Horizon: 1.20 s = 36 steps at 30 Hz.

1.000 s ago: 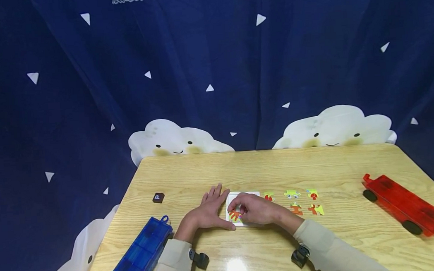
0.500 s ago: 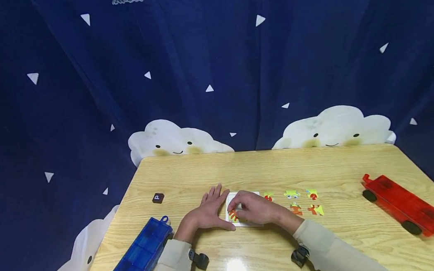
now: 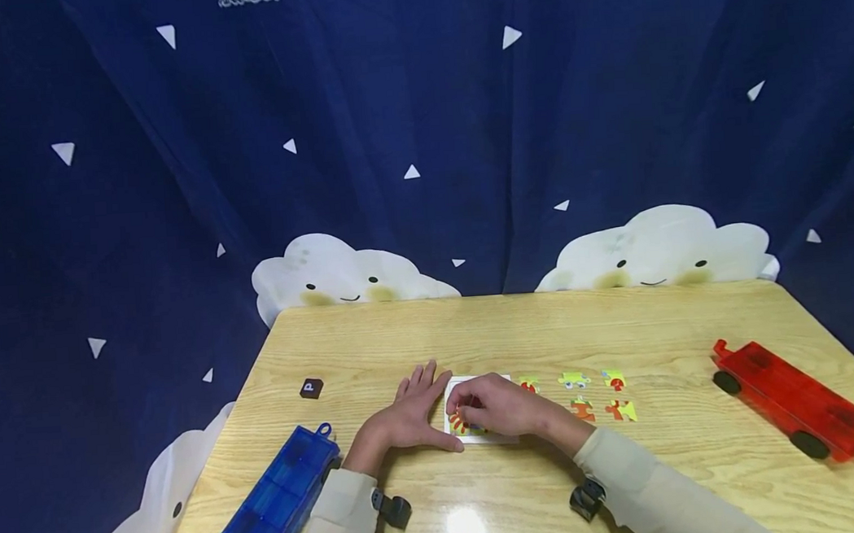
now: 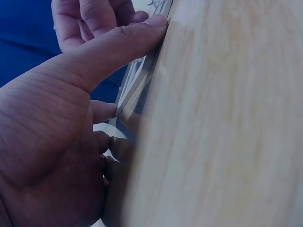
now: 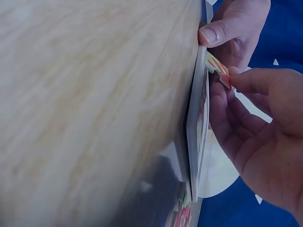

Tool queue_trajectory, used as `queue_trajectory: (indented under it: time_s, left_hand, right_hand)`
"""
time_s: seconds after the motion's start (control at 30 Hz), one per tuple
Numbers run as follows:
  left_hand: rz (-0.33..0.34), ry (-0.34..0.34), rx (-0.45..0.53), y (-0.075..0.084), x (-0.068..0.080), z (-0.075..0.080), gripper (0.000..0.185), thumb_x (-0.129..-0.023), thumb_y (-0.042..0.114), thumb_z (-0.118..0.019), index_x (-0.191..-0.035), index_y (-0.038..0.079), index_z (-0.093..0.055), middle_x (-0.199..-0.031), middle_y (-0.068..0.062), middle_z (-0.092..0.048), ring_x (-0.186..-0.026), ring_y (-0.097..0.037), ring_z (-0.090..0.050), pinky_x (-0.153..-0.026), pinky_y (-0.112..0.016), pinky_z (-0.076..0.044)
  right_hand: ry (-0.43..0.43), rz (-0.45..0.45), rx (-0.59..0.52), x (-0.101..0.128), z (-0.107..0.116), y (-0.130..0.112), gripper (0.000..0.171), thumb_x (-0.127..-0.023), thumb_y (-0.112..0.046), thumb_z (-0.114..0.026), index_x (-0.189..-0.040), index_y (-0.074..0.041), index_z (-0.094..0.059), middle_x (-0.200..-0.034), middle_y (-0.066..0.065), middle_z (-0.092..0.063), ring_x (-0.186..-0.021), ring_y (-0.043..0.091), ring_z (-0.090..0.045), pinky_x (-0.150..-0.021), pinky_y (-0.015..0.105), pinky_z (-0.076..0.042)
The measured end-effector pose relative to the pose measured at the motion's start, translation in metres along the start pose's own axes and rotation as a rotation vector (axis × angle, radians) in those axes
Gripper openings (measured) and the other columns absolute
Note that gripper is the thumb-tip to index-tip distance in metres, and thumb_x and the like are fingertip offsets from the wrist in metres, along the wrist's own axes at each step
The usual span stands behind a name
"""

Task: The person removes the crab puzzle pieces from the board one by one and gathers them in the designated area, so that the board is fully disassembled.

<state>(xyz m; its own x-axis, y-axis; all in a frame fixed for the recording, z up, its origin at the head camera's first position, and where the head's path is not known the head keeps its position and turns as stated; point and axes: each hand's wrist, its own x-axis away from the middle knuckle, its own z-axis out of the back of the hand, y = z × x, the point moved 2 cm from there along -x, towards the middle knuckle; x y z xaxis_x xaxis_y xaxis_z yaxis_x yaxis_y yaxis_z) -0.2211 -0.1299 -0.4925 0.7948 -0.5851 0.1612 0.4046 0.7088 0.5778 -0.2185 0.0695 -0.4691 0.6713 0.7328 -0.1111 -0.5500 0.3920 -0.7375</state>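
Observation:
A white puzzle board lies flat on the wooden table between both hands. My left hand spreads along its left side, with the thumb at the near corner and the index fingertip at the far corner. In the right wrist view, thumb and fingers of my right hand pinch a jigsaw piece printed in orange, yellow and green. That piece is tilted, its lower edge right at the board close to the left thumb. From the head view, my right hand covers much of the board.
Several loose jigsaw pieces lie in two rows right of the board. A blue toy wagon stands at the near left and a red toy wagon at the right. A dark cube marked P sits at the left.
The right fingers shift slightly over the board, and the pinched jigsaw piece turns a little, showing more of its striped print. My left hand stays where it was.

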Motion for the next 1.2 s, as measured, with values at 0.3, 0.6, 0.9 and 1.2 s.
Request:
queue_trajectory:
  time_s: [0.3,0.6,0.9,1.2]
  left_hand:
    - [0.021,-0.001,0.014,0.000,0.000,0.000,0.118,-0.078,0.058,-0.085,-0.165,0.010,-0.022,-0.171,-0.017,0.002,-0.155,-0.035,0.007,-0.123,-0.052,0.000]
    - [0.022,0.006,0.011,0.001,-0.001,0.000,0.119,-0.076,0.057,-0.086,-0.165,0.010,-0.022,-0.170,-0.019,0.001,-0.155,-0.036,0.005,-0.123,-0.053,-0.001]
    - [0.029,0.007,0.017,-0.001,-0.002,-0.001,0.120,-0.075,0.057,-0.087,-0.165,0.012,-0.022,-0.171,-0.017,0.001,-0.156,-0.034,0.005,-0.123,-0.052,-0.001]
    - [0.020,0.010,0.003,-0.001,-0.001,-0.001,0.120,-0.075,0.056,-0.087,-0.165,0.011,-0.021,-0.171,-0.018,0.001,-0.156,-0.035,0.004,-0.123,-0.051,-0.001]
  right_hand:
    - [0.029,-0.028,-0.088,0.004,0.011,-0.001,0.017,-0.099,0.003,-0.059,-0.105,-0.006,-0.072,-0.084,-0.001,-0.068,-0.070,0.006,-0.059,-0.068,0.026,-0.052]
    - [0.042,-0.056,-0.081,0.022,0.033,0.002,0.015,-0.099,0.000,-0.060,-0.105,-0.005,-0.072,-0.082,0.000,-0.066,-0.066,0.008,-0.056,-0.061,0.026,-0.048]
    - [0.015,-0.128,-0.124,0.057,0.054,0.011,0.013,-0.102,-0.001,-0.059,-0.103,-0.005,-0.071,-0.074,0.002,-0.060,-0.062,0.011,-0.053,-0.056,0.024,-0.045]
    - [-0.026,-0.180,-0.156,0.088,0.054,0.018,0.013,-0.100,-0.001,-0.060,-0.101,-0.008,-0.071,-0.073,-0.003,-0.058,-0.065,0.008,-0.053,-0.059,0.024,-0.045]
